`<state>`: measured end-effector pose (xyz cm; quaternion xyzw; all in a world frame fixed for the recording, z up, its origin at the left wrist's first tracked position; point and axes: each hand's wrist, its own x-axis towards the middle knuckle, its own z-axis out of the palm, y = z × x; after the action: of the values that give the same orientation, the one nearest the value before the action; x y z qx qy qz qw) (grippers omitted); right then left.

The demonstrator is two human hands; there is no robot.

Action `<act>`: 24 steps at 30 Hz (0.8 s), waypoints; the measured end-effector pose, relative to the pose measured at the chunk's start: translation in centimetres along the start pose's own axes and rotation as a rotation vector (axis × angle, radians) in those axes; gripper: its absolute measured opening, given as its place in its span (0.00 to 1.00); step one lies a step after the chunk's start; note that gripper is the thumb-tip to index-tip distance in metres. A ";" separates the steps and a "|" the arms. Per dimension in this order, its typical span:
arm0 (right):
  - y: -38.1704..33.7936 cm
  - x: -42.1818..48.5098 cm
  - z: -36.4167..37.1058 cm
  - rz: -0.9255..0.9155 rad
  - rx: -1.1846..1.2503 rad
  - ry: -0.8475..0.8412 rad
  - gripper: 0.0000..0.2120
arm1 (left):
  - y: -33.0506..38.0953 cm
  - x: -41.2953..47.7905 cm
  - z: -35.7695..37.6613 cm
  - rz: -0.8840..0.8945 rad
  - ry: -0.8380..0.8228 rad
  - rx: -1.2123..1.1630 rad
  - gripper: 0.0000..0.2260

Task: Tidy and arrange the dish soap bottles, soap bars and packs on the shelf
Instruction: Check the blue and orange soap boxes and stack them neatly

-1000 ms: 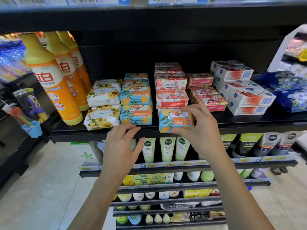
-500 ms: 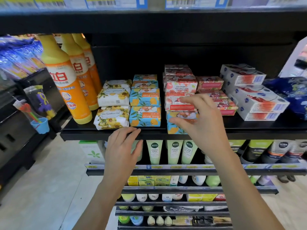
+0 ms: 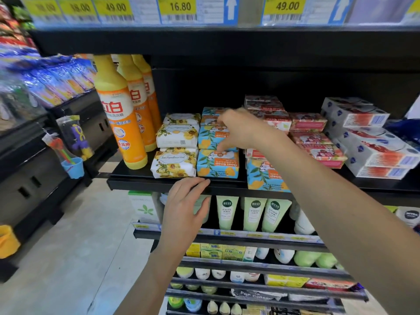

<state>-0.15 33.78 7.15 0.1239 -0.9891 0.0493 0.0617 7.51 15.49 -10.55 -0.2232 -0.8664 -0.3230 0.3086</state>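
Three orange dish soap bottles stand at the left of the black shelf. Beside them lie white floral soap packs, then a stack of blue goat soap packs. My right hand reaches over this stack, thumb at the front lower edge of the upper blue pack and fingers over its top. Another blue goat soap pack sits alone at the shelf front, before the red soap packs. My left hand rests flat on the shelf's front edge.
White and blue boxes are stacked at the right end of the shelf. Green tubes stand on the shelf below, with small bottles lower down. Price labels line the shelf above. A side rack with blue packets stands to the left.
My right hand let go of the blue pack at the shelf front and moved left onto the blue stack. My left hand stays on the shelf edge.
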 end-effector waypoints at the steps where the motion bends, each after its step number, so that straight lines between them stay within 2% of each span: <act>1: 0.0 0.3 0.2 -0.008 -0.023 0.008 0.33 | 0.0 0.0 0.0 -0.002 0.000 -0.007 0.18; 11: -0.5 0.4 1.0 -0.046 -0.149 0.036 0.16 | 0.4 0.0 -0.2 -0.023 0.000 -0.014 0.18; 16: -1.0 0.0 0.9 -0.041 -0.152 0.077 0.19 | 0.6 0.1 -0.3 -0.027 0.003 -0.026 0.18; 20: -0.8 -0.2 0.3 -0.035 -0.161 0.130 0.16 | 0.8 0.1 -0.4 -0.014 0.006 -0.017 0.18; 24: -0.3 -1.0 -0.8 -0.035 -0.171 0.190 0.21 | 0.9 0.1 -0.4 -0.021 -0.011 -0.017 0.19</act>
<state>0.99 33.79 7.82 0.1299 -0.9772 -0.0250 0.1661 8.10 15.87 -9.84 -0.2184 -0.8676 -0.3321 0.2988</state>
